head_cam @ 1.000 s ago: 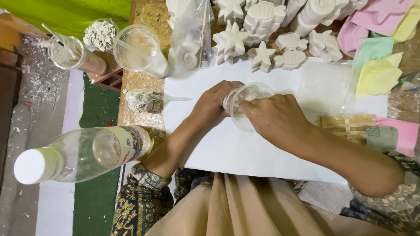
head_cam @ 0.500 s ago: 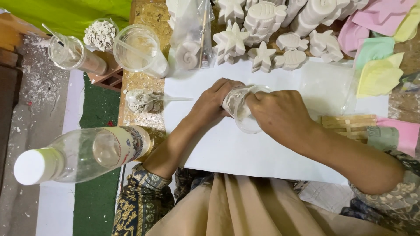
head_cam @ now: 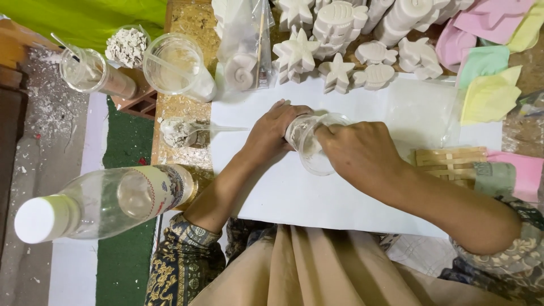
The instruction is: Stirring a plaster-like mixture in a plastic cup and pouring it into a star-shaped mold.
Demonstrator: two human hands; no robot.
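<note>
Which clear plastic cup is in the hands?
The clear cup tilted over the white sheet, gripped by left hand and right hand. The wide cup and stick cup stand untouched at upper left.

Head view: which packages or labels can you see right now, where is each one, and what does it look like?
Labelled bottle: lower left, lying on its side; clear plastic, white cap, pale wrap label with a red patterned edge.
Clear plastic bag: top centre, upright among white plaster figures; holds a white shell-shaped cast.
Clear cup: centre, over the white sheet, held between the left hand and right hand; no label visible.
No signs or screens.
</note>
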